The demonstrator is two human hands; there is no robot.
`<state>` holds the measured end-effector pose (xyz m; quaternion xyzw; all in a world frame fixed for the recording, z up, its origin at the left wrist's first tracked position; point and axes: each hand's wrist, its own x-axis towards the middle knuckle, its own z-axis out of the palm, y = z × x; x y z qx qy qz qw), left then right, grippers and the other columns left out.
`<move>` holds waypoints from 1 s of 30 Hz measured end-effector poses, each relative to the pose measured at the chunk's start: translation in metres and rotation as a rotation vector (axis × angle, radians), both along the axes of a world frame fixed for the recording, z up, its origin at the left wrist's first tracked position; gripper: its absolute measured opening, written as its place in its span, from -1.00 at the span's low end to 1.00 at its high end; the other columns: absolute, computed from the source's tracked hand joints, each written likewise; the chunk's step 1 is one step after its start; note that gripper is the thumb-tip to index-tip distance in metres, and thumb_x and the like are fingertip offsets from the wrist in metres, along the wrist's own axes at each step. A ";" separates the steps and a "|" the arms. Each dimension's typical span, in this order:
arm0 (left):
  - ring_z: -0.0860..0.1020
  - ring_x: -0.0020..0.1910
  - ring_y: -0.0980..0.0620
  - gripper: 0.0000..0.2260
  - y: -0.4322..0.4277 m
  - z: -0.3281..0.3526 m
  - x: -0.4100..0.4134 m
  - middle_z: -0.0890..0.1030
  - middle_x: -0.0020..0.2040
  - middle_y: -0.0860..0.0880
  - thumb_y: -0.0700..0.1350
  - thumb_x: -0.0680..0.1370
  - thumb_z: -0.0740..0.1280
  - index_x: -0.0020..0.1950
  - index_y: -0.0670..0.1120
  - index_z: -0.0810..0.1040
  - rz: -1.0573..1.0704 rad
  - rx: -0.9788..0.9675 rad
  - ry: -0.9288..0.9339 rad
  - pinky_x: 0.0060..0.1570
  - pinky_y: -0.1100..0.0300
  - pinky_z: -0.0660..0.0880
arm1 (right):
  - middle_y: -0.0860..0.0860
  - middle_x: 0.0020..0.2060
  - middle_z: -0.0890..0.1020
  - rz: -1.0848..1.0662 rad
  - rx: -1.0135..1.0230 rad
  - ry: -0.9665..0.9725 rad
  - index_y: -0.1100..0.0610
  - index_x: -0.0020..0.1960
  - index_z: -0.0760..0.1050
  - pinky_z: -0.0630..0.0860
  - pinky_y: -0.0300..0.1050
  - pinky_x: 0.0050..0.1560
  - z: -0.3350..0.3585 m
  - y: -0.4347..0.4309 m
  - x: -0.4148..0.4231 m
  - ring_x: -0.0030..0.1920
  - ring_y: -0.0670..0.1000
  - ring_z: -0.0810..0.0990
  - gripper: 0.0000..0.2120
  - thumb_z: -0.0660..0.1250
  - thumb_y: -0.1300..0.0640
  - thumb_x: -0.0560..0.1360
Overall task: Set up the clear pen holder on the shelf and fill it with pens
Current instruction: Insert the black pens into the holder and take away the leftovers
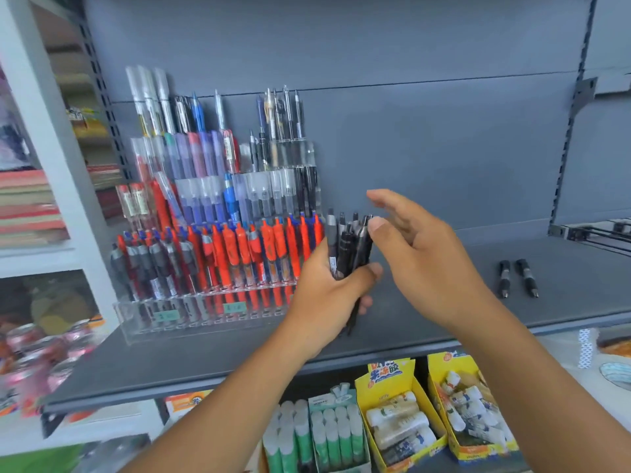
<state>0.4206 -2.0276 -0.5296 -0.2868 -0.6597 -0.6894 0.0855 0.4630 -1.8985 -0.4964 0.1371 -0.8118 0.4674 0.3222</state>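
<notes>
The clear tiered pen holder (143, 322) stands on the left part of the grey shelf (205, 363), its rows packed with orange, blue, purple and black pens. My left hand (327, 295) grips a bunch of black and grey pens (348, 244) upright, just right of the holder's front row. My right hand (420, 254) hovers beside the bunch with fingers spread, thumb tip touching the top of the pens. Two black pens (519, 278) lie loose on the shelf at the right.
Below the shelf sit yellow boxes (396, 428) of glue sticks and a green-and-white box (338, 435). Stacked books (27, 206) fill the unit at the left. A metal bracket (594, 233) juts out at the far right.
</notes>
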 end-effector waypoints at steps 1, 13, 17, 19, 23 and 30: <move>0.45 -0.47 -0.04 -0.82 -0.010 0.001 0.001 0.54 -0.30 -0.08 -0.28 0.53 0.38 0.09 -0.11 0.49 0.018 0.009 0.003 -0.43 0.11 0.44 | -0.29 -0.07 0.61 -0.033 0.039 -0.004 -0.19 0.36 0.41 0.47 -0.41 -0.07 0.002 -0.006 0.000 -0.10 -0.16 0.62 -0.68 0.17 -0.01 0.63; 0.47 -0.51 0.08 -0.57 -0.142 0.001 0.015 0.56 -0.43 -0.07 -0.15 0.53 0.42 0.34 -0.10 0.34 0.272 -0.010 -0.034 -0.44 0.32 0.43 | -0.12 0.14 0.53 -0.351 0.784 0.063 -0.04 0.19 0.43 0.32 -0.11 -0.15 0.004 -0.107 0.003 0.06 0.02 0.54 -0.76 0.06 -0.05 0.64; 0.48 -0.50 0.08 -0.57 -0.173 0.000 0.017 0.58 -0.41 -0.08 -0.12 0.53 0.43 0.31 -0.03 0.30 0.335 -0.001 -0.042 -0.41 0.32 0.44 | -0.11 0.23 0.53 -0.315 0.833 0.065 -0.03 0.24 0.47 0.37 -0.11 -0.01 0.001 -0.134 -0.002 0.18 0.00 0.52 -0.72 0.08 -0.04 0.63; 0.50 -0.47 0.06 -0.60 -0.190 -0.001 0.017 0.58 -0.41 -0.09 -0.09 0.53 0.43 0.28 -0.11 0.35 0.354 0.001 -0.047 -0.40 0.32 0.46 | -0.11 0.15 0.57 -0.300 0.841 0.100 -0.03 0.22 0.48 0.30 -0.15 -0.14 0.001 -0.152 -0.005 0.07 -0.01 0.57 -0.73 0.10 -0.04 0.63; 0.51 -0.43 0.02 -0.78 -0.201 -0.002 0.015 0.61 -0.36 -0.05 -0.15 0.53 0.43 0.14 -0.10 0.49 0.296 0.012 -0.025 -0.37 0.22 0.51 | -0.24 -0.14 0.56 -0.163 0.633 0.045 -0.14 0.37 0.41 0.39 -0.15 -0.15 0.002 -0.172 -0.006 -0.10 -0.12 0.55 -0.66 0.11 -0.11 0.64; 0.51 -0.41 -0.04 -0.90 -0.203 -0.006 0.005 0.57 -0.39 -0.10 -0.21 0.53 0.42 0.01 -0.13 0.55 0.241 0.011 0.006 -0.39 0.11 0.52 | -0.20 0.20 0.56 0.197 0.209 -0.164 0.00 0.44 0.40 0.36 -0.32 0.14 0.001 -0.191 -0.021 0.09 -0.28 0.53 -0.61 0.23 -0.03 0.63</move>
